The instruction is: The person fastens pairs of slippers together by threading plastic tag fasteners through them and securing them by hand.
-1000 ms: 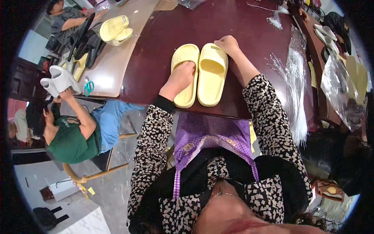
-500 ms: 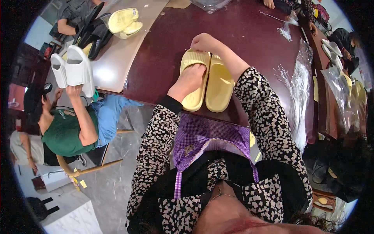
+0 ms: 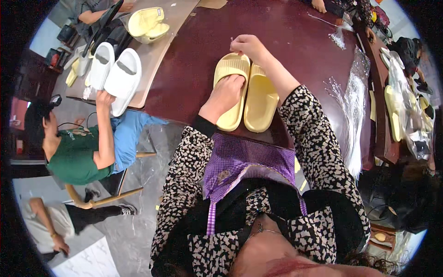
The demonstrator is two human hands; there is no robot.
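Note:
Two pale yellow slippers lie side by side near the table's front edge, toes pointing away from me. My left hand point(image 3: 226, 94) has its fingers tucked under the strap of the left slipper point(image 3: 230, 121), gripping it; the fingertips are hidden inside. Just beyond that slipper's toe is my right hand point(image 3: 248, 46), its fingers pinched together. Something thin and tiny seems to show at those fingertips, too small to make out. My right forearm passes over the upper part of the right slipper point(image 3: 260, 106).
A bundle of white plastic ties point(image 3: 353, 115) lies on the dark red table point(image 3: 198, 60) at right. At left, a seated person in green holds white slippers point(image 3: 124, 76). Bagged yellow slippers point(image 3: 146, 24) rest on the lighter table. More bagged footwear point(image 3: 410, 111) is at far right.
My right hand has lifted slightly away from the left slipper's toe. My left hand stays in the slipper. The person at left has moved the white slippers rightward, over the lighter table.

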